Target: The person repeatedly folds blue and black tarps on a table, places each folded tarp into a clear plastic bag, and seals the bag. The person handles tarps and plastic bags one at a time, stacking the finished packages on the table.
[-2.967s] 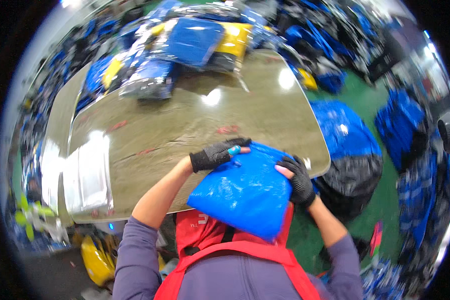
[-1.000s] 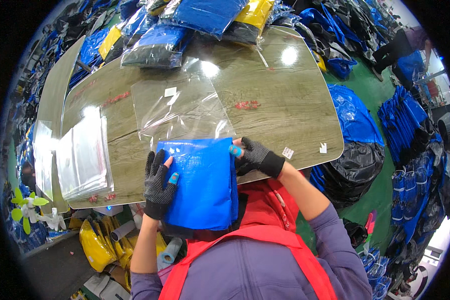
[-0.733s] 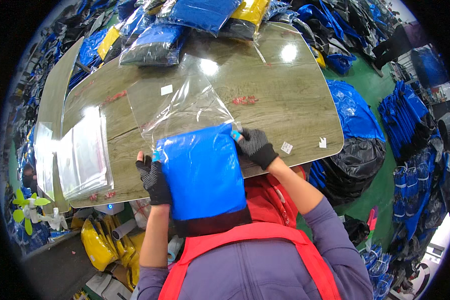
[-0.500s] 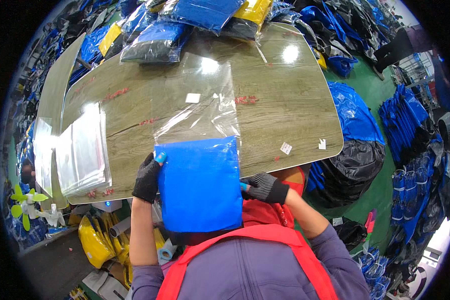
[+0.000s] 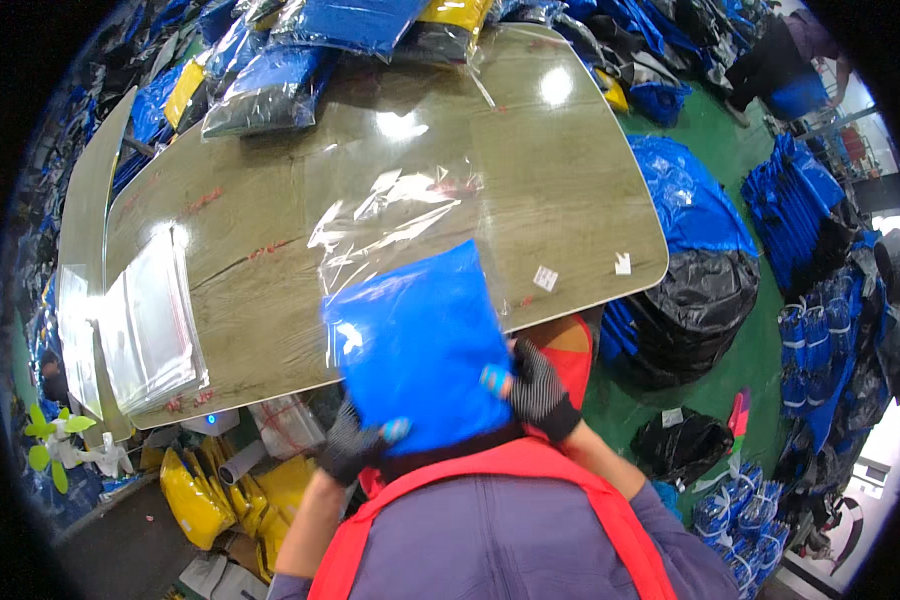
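A flat, folded blue sheet-like item (image 5: 422, 350) with a dark near edge lies tilted across the table's front edge, close to my body. Its far end meets a clear plastic bag (image 5: 400, 220) spread on the tabletop; how far it sits inside I cannot tell. My left hand (image 5: 352, 442), in a dark glove with bare fingertips wrapped in blue, is closed on the near left corner, thumb on top. My right hand (image 5: 540, 390), gloved alike, grips the right edge with its thumb on top. The fingers beneath are hidden.
The wood-patterned table (image 5: 550, 200) carries a stack of clear bags (image 5: 155, 320) at left and packed blue and yellow bundles (image 5: 270, 85) at the back. White scraps (image 5: 545, 278) lie at right. A large blue-and-black bundle (image 5: 700, 270) stands beside it. A person (image 5: 785, 60) is at far right.
My left hand has slid from the item's left edge down to its near corner. My right hand has moved slightly right. The blue item has tilted, its far end rising to the right.
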A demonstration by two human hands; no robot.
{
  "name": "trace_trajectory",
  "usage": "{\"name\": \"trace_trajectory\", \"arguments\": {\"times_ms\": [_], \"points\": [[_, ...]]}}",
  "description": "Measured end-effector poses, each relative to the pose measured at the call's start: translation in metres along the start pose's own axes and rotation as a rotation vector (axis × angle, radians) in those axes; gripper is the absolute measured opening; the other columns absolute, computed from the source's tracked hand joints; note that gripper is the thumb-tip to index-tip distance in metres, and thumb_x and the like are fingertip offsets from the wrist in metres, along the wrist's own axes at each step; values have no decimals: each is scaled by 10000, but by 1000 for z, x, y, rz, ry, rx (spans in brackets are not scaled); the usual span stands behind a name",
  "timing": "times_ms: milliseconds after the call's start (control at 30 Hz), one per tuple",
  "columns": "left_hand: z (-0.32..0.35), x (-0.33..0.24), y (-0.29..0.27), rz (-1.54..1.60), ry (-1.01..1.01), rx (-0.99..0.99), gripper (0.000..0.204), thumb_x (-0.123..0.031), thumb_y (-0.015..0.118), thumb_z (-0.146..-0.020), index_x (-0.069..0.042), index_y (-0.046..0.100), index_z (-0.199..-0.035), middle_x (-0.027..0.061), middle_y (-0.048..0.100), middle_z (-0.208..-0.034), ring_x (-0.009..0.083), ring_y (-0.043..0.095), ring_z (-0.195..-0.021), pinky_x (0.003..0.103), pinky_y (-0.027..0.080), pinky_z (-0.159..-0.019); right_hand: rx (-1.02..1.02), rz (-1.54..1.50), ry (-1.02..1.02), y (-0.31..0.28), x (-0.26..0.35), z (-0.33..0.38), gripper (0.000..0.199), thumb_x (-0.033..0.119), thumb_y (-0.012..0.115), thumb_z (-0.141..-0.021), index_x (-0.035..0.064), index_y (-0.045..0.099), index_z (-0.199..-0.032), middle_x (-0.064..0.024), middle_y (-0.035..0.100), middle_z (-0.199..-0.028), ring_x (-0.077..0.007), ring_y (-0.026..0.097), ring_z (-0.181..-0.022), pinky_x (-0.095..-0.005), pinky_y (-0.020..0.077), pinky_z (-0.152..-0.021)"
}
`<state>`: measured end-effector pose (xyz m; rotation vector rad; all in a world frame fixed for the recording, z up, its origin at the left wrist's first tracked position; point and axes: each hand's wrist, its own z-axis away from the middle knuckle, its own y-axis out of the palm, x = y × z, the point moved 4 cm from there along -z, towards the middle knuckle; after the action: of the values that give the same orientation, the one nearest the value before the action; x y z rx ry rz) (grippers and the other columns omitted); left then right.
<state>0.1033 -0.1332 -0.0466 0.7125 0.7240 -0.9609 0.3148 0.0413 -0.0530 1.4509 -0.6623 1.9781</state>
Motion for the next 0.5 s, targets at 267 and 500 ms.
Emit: {"name": "trace_trajectory", "arguments": {"times_ms": [267,500], "points": [[-54,-41,-38,87,185,-204,482,-291,602,-924,-19,462,-1297,138,615,-1098,203,596,-1038,339,502,-880,122,94,95,-11,-24,-14,607,492,590,-892,-7,513,-1229,-193,639,-1075,-259,610,-1004,-373,467,-871],[-45,-22,19,66,-18,80,822,-275,796,-746,-26,378,-1408,127,549,-1292,243,521,-1167,390,422,-1001,188,-21,191,-46,23,-22,683,467,658,-845,-1,492,-1313,-170,600,-1225,-256,575,-1116,-378,443,-972]]}}
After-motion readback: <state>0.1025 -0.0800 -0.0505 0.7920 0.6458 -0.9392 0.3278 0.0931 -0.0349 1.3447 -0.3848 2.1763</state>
